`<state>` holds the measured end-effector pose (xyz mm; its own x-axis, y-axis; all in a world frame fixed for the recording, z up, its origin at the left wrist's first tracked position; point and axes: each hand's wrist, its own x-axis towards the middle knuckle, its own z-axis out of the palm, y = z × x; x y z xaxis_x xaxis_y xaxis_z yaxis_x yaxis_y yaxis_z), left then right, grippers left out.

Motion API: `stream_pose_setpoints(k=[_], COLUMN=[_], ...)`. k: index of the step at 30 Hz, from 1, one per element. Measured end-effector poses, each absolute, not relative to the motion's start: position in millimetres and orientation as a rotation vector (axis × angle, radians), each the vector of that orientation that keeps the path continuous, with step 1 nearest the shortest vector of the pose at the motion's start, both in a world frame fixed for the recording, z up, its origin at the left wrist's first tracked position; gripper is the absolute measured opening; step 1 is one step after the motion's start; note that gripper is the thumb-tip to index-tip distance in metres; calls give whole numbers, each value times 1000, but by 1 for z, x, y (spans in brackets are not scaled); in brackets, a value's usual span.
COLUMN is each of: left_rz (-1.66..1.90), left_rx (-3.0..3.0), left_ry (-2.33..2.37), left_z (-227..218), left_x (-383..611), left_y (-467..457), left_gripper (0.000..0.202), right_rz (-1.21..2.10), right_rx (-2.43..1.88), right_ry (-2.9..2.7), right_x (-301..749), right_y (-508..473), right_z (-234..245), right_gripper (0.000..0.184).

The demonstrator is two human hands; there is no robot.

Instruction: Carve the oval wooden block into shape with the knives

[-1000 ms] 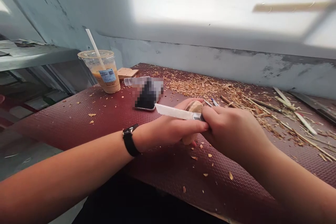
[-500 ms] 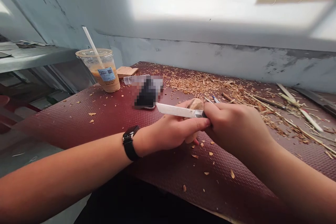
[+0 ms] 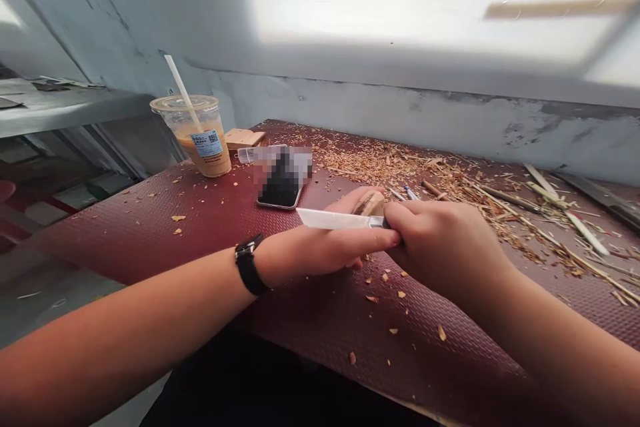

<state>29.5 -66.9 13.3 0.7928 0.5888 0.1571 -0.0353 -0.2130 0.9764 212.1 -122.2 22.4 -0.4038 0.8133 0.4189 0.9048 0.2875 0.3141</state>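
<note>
Head view: my right hand (image 3: 445, 240), closed tightly, grips the silver-bladed, dark-handled knife (image 3: 335, 219), whose blade lies more level than half a second ago, in front of my left hand (image 3: 320, 250). My left hand is curled around the pale, rounded wooden piece with a dark streak (image 3: 369, 204), held above the maroon, textured tabletop (image 3: 210, 227). Its lower end has gone from sight below my left thumb and its streak shows more plainly, so I judge the piece turned, with a different face toward the blade.

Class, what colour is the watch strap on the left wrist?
The watch strap is black, seen best in the head view.
</note>
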Motion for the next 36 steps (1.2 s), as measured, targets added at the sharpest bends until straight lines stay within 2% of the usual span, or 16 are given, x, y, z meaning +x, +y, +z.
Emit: stream_pose_setpoints(k=[7,19,21,24,27,36], left_rz=[619,1079,1020,753,600,737], left_rx=[1747,1947,1919,1859,1857,1921], left_ry=[419,502,468,416,413,487], left_z=[6,-5,-2,5,12,7], left_x=[35,41,39,34,30,35], left_y=[-69,-61,-61,-61,-62,-67], left_gripper=[32,32,35,32,30,35], right_rz=[-856,-826,-838,-842,-821,-764], right_rx=[-1586,-1933,-1813,-1621,-1575,-1589], right_ry=[-2417,-2116,-2164,-2295,-2390,-2443], right_x=[220,201,204,212,217,220], right_y=[-119,-122,-122,-121,-120,-112], right_z=[26,24,22,21,25,29], right_gripper=[15,18,18,20,20,18])
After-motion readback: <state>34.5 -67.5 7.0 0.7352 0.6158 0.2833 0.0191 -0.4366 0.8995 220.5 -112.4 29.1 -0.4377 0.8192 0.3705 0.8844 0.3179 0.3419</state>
